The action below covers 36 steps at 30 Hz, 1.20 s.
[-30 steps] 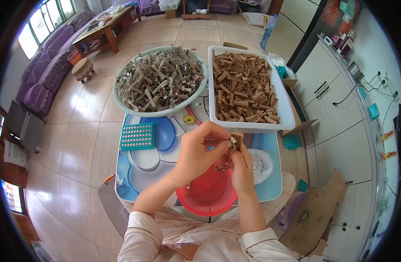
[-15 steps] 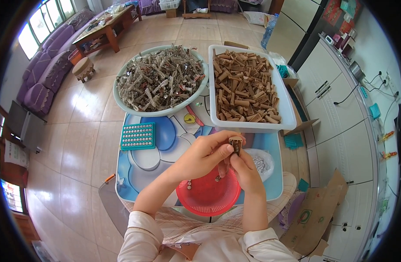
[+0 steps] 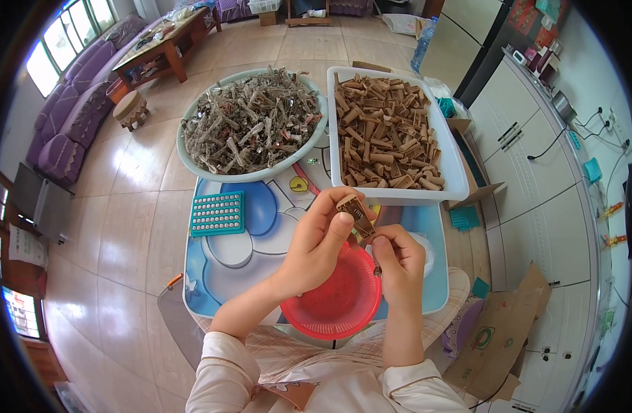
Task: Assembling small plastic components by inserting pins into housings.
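Observation:
My left hand [image 3: 316, 242] is closed around a small brown plastic casing [image 3: 359, 219], with dark and metallic parts showing inside it. Fingers of my right hand [image 3: 401, 260] pinch a thin metallic piece [image 3: 378, 270], too small to name; its end pokes out below them. The right fingertips are close to the casing's lower end, and I cannot tell if they touch it. Both hands are over a red plastic basket [image 3: 329, 313]. Partly hidden behind my right hand lies a clear plastic bag [image 3: 427, 255].
A teal tray [image 3: 241, 215] of round silver pieces sits left on the table [image 3: 212, 292]. Beyond, a pale oval tub [image 3: 185, 148] holds clear and metallic parts; a white bin [image 3: 398, 195] holds brown casings. Cardboard [image 3: 484, 344] and cabinets [image 3: 536, 227] stand right.
The brown casing has moved up and left and now tilts. My right hand has drawn slightly away to the right, with the metallic piece now showing below its fingers.

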Available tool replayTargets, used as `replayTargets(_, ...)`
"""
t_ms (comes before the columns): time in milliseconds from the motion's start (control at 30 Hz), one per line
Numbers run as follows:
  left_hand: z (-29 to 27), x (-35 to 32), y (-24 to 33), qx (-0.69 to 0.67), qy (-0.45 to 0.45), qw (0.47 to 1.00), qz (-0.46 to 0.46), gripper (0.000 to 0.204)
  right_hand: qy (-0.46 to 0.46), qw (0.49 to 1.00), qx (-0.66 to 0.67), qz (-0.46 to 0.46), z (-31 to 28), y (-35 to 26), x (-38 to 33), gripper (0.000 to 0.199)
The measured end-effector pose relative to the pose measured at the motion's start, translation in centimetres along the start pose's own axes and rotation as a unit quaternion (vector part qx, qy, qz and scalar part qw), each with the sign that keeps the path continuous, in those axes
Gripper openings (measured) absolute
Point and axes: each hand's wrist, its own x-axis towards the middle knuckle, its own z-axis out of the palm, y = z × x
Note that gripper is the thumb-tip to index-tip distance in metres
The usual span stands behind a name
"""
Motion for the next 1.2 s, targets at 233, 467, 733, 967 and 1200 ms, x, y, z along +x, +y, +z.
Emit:
replayTargets(233, 0.7, -0.3, 0.0, -0.133, 0.042, 0.99, -0.022, 0.028, 0.011, 1.0, -0.001, -0.025, 0.8, 0.5, 0.1, 0.01)
replayTargets(467, 0.5, -0.2, 0.0, -0.192, 0.075, 0.978, -0.037, 0.028, 0.013, 0.999, 0.033, -0.017, 1.6, 1.5, 0.8, 0.012)
replayTargets(733, -0.9, 0.8, 0.2, -0.188, 0.067, 0.979, -0.05, 0.029, -0.085, 0.994, -0.031, 0.055, 0.9, 4.1, 1.4, 0.017)
replayTargets(967, -2.4, 1.6, 0.7, -0.111, 0.074, 0.991, -0.011, 0.027, -0.274, 0.895, -0.351, 0.002, 2.7, 8.2, -1.3, 0.024)
replayTargets(1200, -3.9, 2.0, 0.9, 0.002, 0.002, 0.999, -0.053, 0.025, -0.447, 0.737, -0.477, -0.172, 3.3, 9.5, -1.7, 0.009)
